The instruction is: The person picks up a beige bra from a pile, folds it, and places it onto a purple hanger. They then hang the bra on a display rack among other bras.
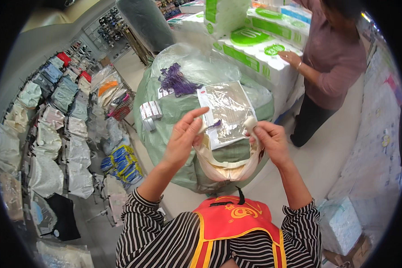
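A cream fabric garment [228,169] hangs in a U between my two hands, above a large green woven sack [164,144]. My left hand [182,138] pinches one end of it, index finger extended. A short purple cord [214,124] sticks out beside those fingertips. My right hand [272,138] grips the other end between thumb and fingers, where a folded white piece shows. Beyond the garment, a clear plastic packet [227,107] with a white border lies on the sack. A bundle of purple hang-tag strings [177,80] and a roll of printed labels [150,111] rest there too.
Racks of packaged clothes [50,147] run along the left. Green-and-white tissue packs [254,47] are stacked ahead, where another person [335,63] stands with a hand on them. Clear plastic sheeting [187,57] covers the sack's far side. A wrapped bundle [341,224] sits at lower right.
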Demonstrator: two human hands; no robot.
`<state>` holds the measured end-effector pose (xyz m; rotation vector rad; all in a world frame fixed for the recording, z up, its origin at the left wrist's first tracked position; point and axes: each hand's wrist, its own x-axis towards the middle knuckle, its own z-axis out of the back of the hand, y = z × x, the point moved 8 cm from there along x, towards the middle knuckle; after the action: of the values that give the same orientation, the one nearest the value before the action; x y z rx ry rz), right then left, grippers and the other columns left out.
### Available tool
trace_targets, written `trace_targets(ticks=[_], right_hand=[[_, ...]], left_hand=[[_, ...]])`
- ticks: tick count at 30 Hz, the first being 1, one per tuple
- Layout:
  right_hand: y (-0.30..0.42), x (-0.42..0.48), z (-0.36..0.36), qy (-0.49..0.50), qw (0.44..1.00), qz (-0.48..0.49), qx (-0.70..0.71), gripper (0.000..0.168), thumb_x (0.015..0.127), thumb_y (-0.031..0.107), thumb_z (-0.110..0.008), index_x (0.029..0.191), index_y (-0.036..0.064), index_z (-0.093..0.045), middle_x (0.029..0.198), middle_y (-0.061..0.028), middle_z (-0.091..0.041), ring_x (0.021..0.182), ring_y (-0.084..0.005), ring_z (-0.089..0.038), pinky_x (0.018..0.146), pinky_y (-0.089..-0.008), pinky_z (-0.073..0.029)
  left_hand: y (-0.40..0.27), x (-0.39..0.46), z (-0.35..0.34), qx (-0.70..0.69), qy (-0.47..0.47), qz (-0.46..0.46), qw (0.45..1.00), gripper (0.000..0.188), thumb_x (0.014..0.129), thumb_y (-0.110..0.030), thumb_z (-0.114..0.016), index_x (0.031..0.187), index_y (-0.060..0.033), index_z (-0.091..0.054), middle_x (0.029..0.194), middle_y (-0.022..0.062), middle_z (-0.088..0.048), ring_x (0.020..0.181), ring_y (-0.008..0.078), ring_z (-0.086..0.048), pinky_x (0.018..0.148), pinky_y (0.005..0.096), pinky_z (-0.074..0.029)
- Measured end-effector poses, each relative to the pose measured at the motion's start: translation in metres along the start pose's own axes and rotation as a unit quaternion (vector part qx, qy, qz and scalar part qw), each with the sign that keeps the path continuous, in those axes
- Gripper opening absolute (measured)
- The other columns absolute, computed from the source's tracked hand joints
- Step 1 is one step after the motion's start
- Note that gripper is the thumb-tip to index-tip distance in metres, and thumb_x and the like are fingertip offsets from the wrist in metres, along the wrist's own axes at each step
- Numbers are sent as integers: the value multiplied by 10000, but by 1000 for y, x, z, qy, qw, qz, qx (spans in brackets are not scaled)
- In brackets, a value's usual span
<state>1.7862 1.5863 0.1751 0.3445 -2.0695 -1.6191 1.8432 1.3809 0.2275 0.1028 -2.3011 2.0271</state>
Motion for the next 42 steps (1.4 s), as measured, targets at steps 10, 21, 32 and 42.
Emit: trace_targets(ticks=[10,21,32,42], right_hand=[[36,49,-19,-281,945,162,-34,243,1002,236,-523,1023,20,-632,833,-20,-677,658,-17,-523,600,-177,-400],[40,93,-32,-245,956,147,-64,208,1012,213,-489,950,44,-592,849,-28,-670,716,-43,-567,631,-189,-430],[15,131,-33,-101,983,150,13,195,1024,164,-421,1028,13,-544,822,-49,-633,716,-84,-569,670,-231,-447],[28,71,-105,108,981,154,53,345,803,87,-763,1087,-2,-589,695,11,-553,630,-78,-523,617,-271,-442]], left_hand=[[-82,29,167,15,-112,-212,971,320,953,-111,-584,1253,0,-578,917,36,-657,823,104,-623,776,239,-480],[-105,27,190,130,-125,-291,940,171,920,-42,-622,1076,28,-634,918,87,-705,868,143,-677,757,235,-522],[-122,10,154,220,-160,-270,923,115,922,-29,-606,1023,26,-607,883,116,-715,833,147,-687,729,257,-546],[-70,-30,153,233,-56,-157,958,118,850,11,-668,968,23,-661,834,119,-723,781,152,-704,673,256,-550]])
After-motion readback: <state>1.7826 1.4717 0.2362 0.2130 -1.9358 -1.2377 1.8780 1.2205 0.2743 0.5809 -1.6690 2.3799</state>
